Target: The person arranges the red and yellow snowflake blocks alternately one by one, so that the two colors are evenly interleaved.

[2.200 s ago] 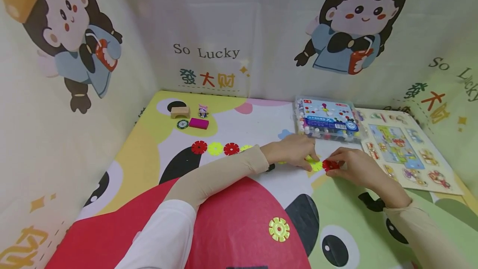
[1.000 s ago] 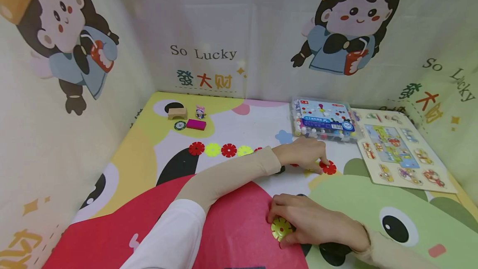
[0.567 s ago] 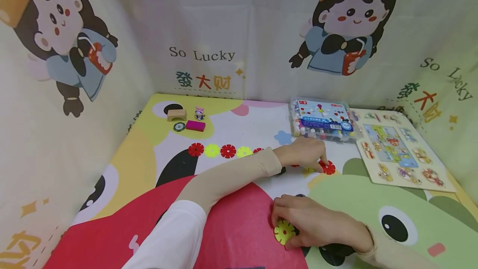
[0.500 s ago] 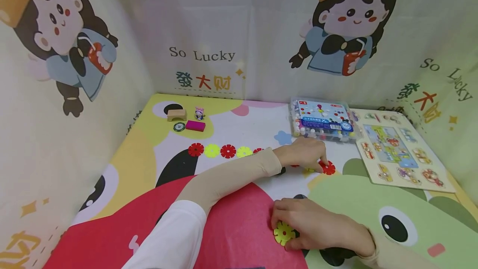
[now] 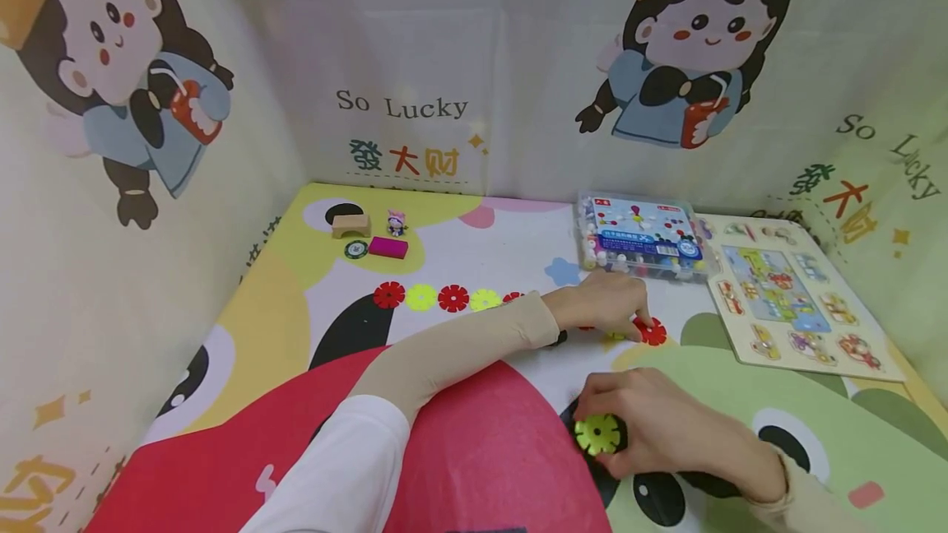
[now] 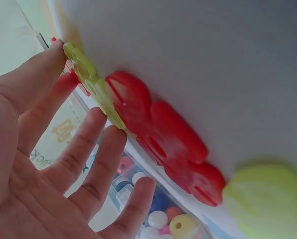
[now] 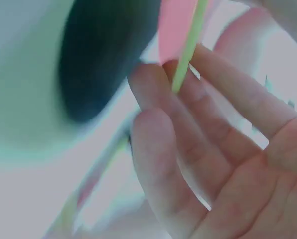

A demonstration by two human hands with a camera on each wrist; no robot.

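In the head view my right hand (image 5: 655,422) pinches a yellow notched plastic disc (image 5: 597,433), a snowflake-style building piece, by its edge. The right wrist view shows that disc edge-on as a thin yellow strip (image 7: 187,52) at the fingertips. Farther back, my left hand (image 5: 607,303) rests its fingertips on the right end of a row of red and yellow notched discs. In the left wrist view its extended fingers touch the edge of a yellow disc (image 6: 91,82) beside a red disc (image 6: 158,134). The end red disc (image 5: 652,331) lies by the left fingertips. My left forearm hides the row's middle.
Behind the left hand stands a clear plastic case (image 5: 644,237) of small beads. A wooden picture puzzle board (image 5: 741,352) lies at the right. At the back left are a wooden arch block (image 5: 351,226), a small figure (image 5: 397,224), a chip (image 5: 356,250) and a magenta block (image 5: 388,247).
My right hand left the end red disc, came down to the loose yellow disc, took hold of it and has moved it right and slightly back. The left hand shifted slightly right, then stayed.
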